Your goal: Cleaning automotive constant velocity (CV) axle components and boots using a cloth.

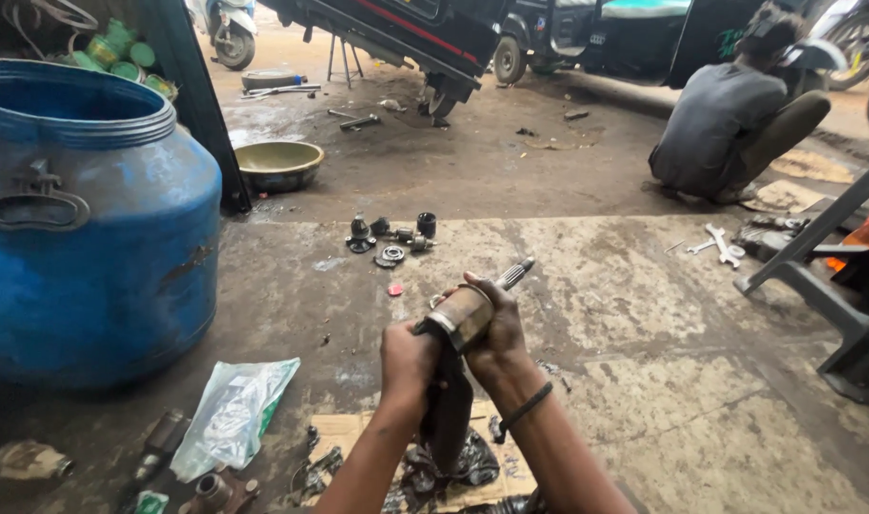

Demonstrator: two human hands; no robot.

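Two hands, left hand (pixel 408 360) and right hand (pixel 491 338), clench their fingers around one greasy axle shaft (pixel 463 319); two spanners (pixel 720 245) lie apart.

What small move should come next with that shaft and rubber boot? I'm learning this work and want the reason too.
Probably slide the black rubber boot further along the metal shaft. The left hand grips the boot, the right hand wraps the shaft's metal collar, and the splined tip is still bare above, so both hands look set for it.
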